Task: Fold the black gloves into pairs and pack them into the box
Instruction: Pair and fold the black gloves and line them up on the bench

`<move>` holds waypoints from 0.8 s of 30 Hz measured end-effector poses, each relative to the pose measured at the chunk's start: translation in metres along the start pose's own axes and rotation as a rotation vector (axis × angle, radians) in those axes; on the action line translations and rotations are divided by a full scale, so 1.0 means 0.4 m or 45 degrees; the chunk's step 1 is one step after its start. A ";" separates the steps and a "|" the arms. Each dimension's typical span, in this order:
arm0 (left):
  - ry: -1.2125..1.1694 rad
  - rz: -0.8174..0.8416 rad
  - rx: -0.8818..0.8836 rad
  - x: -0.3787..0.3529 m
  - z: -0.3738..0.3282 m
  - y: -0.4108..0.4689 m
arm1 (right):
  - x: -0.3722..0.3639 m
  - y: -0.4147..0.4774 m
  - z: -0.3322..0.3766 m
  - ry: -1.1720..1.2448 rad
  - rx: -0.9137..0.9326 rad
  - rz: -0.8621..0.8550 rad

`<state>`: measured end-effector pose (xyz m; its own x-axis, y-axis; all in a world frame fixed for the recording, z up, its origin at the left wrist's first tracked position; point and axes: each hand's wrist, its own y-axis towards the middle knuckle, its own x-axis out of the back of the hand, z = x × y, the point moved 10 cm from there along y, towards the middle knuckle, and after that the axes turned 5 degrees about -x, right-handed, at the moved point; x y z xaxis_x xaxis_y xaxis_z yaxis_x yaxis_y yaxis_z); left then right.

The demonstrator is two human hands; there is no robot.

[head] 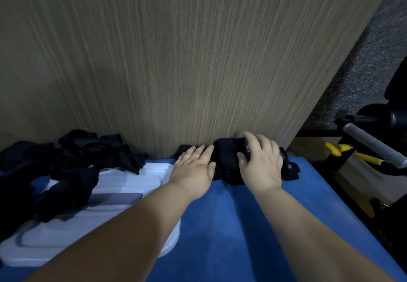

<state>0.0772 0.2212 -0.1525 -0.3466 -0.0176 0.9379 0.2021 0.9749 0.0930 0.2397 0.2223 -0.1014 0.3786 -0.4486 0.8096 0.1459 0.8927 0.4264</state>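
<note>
A folded bundle of black gloves (229,162) lies on the blue surface (231,226) against the wooden panel. My left hand (193,167) lies flat on the bundle's left end, fingers straight. My right hand (262,162) covers its right part, fingers bent over the top and thumb against the near side. A heap of loose black gloves (88,151) sits at the left. One glove (66,191) of that heap drapes over a white lid (123,198). No box body shows.
A tall wood-grain panel (176,61) rises right behind the gloves. To the right of the blue surface stand a grey-wrapped bar (372,143), yellow-handled tools (343,149) and dark equipment over a speckled floor (363,61).
</note>
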 end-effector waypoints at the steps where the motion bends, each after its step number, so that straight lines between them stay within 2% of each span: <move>1: -0.009 0.016 0.005 -0.002 -0.003 0.000 | -0.007 0.001 0.013 -0.003 0.094 0.016; 4: 0.049 0.056 -0.010 -0.010 -0.018 0.000 | -0.049 0.000 0.025 -0.081 0.206 0.168; 11: 0.192 0.079 -0.024 -0.026 -0.022 0.008 | -0.115 -0.007 -0.012 -0.227 0.126 0.428; 20: 0.209 0.133 -0.009 -0.034 -0.019 0.013 | -0.128 -0.004 -0.012 -0.251 0.100 0.483; 24: 0.107 0.094 -0.038 -0.014 -0.020 0.008 | -0.113 0.000 -0.008 -0.224 0.093 0.481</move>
<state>0.0872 0.2226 -0.1549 -0.2521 0.0345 0.9671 0.2520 0.9672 0.0312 0.2253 0.2430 -0.1392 0.2304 -0.0963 0.9683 -0.0409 0.9932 0.1085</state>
